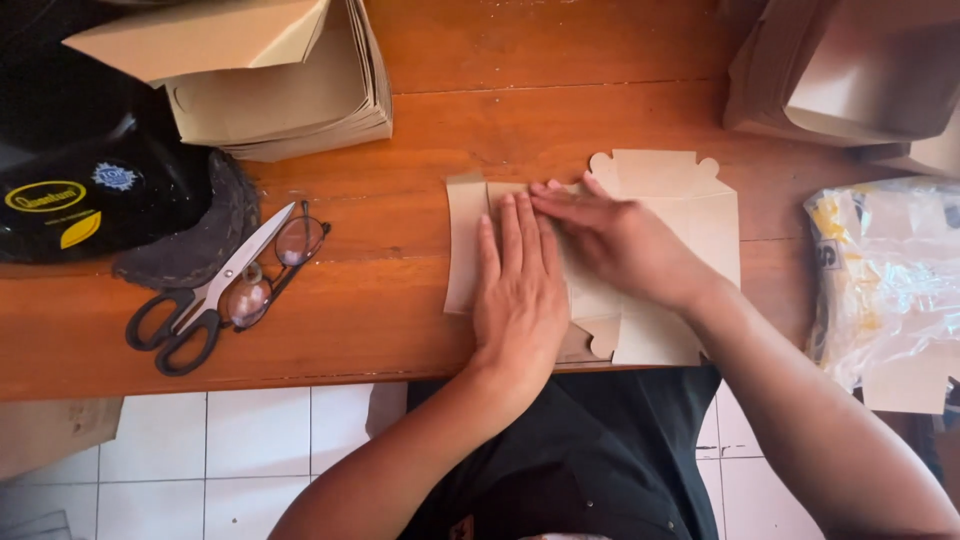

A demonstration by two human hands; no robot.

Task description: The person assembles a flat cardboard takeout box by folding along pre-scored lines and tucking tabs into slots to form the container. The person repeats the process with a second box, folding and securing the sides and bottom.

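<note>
A person presses a flat brown cardboard box blank (655, 260) against a wooden table (400, 300), near its front edge. The left hand (520, 290) lies palm down on the blank's left flap, fingers straight, its grip open and holding nothing. The right hand (620, 240) rests flat just beside it, fingertips on the fold, likewise grasping nothing. Scissors (205, 300) and eyeglasses (275, 270) lie to the left; stacked blanks (290, 100) sit at the far left.

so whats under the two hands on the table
A flat tan cardboard box blank lies under the left hand and right hand, on the wooden table. Its middle is covered by them.
</note>
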